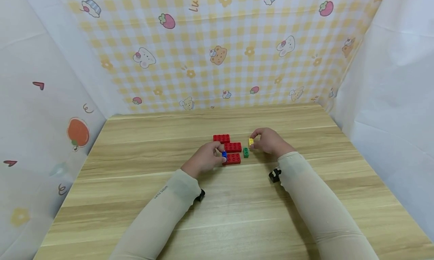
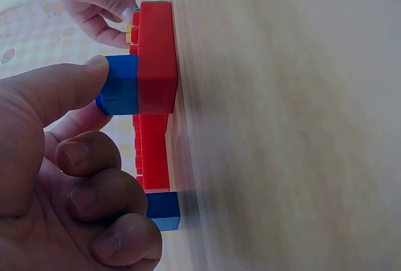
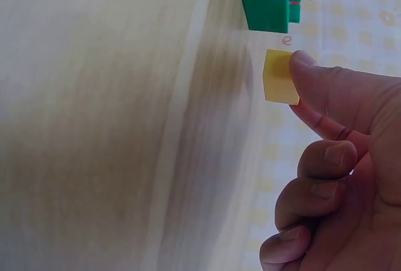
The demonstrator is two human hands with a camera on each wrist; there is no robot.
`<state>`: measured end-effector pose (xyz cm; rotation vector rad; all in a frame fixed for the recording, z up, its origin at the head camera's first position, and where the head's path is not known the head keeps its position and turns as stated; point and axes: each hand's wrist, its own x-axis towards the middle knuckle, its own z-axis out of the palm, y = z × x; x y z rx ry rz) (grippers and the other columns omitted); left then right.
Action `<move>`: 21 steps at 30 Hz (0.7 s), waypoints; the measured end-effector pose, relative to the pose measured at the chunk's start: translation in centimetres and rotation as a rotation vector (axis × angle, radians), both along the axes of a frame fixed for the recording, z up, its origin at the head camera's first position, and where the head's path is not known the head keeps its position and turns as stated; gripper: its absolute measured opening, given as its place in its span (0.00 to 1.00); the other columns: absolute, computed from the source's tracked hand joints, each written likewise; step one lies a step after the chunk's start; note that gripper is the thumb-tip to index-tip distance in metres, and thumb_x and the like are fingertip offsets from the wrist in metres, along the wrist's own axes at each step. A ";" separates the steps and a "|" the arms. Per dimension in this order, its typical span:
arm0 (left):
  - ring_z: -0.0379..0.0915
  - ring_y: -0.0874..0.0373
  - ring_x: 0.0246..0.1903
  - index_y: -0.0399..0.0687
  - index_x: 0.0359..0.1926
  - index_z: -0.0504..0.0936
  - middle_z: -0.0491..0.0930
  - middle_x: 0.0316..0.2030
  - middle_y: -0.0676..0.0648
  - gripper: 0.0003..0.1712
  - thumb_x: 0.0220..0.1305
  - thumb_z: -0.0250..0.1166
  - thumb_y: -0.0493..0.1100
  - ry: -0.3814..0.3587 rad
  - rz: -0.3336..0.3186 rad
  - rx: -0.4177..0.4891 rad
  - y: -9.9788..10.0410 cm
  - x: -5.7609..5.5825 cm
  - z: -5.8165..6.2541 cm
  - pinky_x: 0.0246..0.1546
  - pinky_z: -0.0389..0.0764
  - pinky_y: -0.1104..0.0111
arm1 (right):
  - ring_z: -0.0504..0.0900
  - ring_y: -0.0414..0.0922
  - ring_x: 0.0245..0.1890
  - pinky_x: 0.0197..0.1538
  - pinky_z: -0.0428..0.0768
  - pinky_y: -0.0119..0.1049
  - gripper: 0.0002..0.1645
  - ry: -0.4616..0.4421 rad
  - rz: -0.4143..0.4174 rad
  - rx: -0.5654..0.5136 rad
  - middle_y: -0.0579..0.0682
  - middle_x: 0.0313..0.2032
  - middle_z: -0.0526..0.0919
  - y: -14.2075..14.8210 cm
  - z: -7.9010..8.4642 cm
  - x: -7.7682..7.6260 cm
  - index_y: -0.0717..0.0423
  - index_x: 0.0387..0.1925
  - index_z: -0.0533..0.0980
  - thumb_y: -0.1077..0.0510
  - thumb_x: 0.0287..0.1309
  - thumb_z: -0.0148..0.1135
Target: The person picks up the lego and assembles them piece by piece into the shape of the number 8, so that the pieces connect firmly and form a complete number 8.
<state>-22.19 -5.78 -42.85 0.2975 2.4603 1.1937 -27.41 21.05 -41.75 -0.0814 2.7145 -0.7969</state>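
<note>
Between thumb and index finger, my left hand (image 1: 206, 159) pinches a small blue brick (image 1: 224, 154). That brick stands on the left end of the nearest red brick (image 1: 234, 159); whether it is pressed fully down I cannot tell. A small yellow brick (image 3: 279, 77) is pinched by thumb and index finger of my right hand (image 1: 269, 141), close to the tabletop. A green brick (image 1: 245, 152) lies between the hands, right of the red ones. In the left wrist view a second blue brick (image 2: 163, 210) shows partly behind my curled fingers; the head view does not show it.
Two more red bricks, a middle one (image 1: 234, 147) and a back one (image 1: 221, 138), lie staggered behind the nearest. All rest on a wooden tabletop (image 1: 230, 222). A checked cloth (image 1: 210, 75) hangs behind, with white sheets (image 1: 400, 113) at the sides.
</note>
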 end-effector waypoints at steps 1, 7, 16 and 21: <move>0.65 0.55 0.24 0.52 0.48 0.79 0.71 0.30 0.46 0.09 0.72 0.70 0.44 0.000 0.000 -0.001 0.0 0.0 0.0 0.26 0.69 0.65 | 0.72 0.46 0.30 0.39 0.72 0.39 0.17 0.004 0.004 0.004 0.52 0.40 0.83 0.0 0.1 0.1 0.51 0.53 0.82 0.55 0.65 0.74; 0.65 0.55 0.24 0.52 0.48 0.79 0.71 0.29 0.47 0.10 0.72 0.71 0.44 0.002 0.000 -0.005 0.0 -0.1 -0.2 0.26 0.69 0.65 | 0.73 0.47 0.33 0.42 0.72 0.40 0.18 0.014 0.009 0.017 0.52 0.42 0.83 -0.1 0.8 0.4 0.52 0.54 0.82 0.55 0.65 0.74; 0.65 0.55 0.24 0.52 0.48 0.79 0.71 0.28 0.47 0.09 0.72 0.71 0.44 0.007 0.001 0.009 0.0 -0.1 -0.4 0.25 0.69 0.66 | 0.72 0.47 0.34 0.39 0.73 0.39 0.18 0.045 0.031 0.001 0.50 0.32 0.74 -0.1 2.0 1.0 0.52 0.54 0.82 0.56 0.65 0.74; 0.65 0.55 0.23 0.52 0.48 0.79 0.71 0.28 0.47 0.09 0.72 0.71 0.43 0.011 0.001 0.013 0.0 -0.1 -0.4 0.25 0.69 0.66 | 0.71 0.46 0.31 0.37 0.72 0.39 0.19 0.046 0.042 0.003 0.48 0.27 0.72 -0.2 2.1 1.0 0.53 0.55 0.82 0.55 0.65 0.74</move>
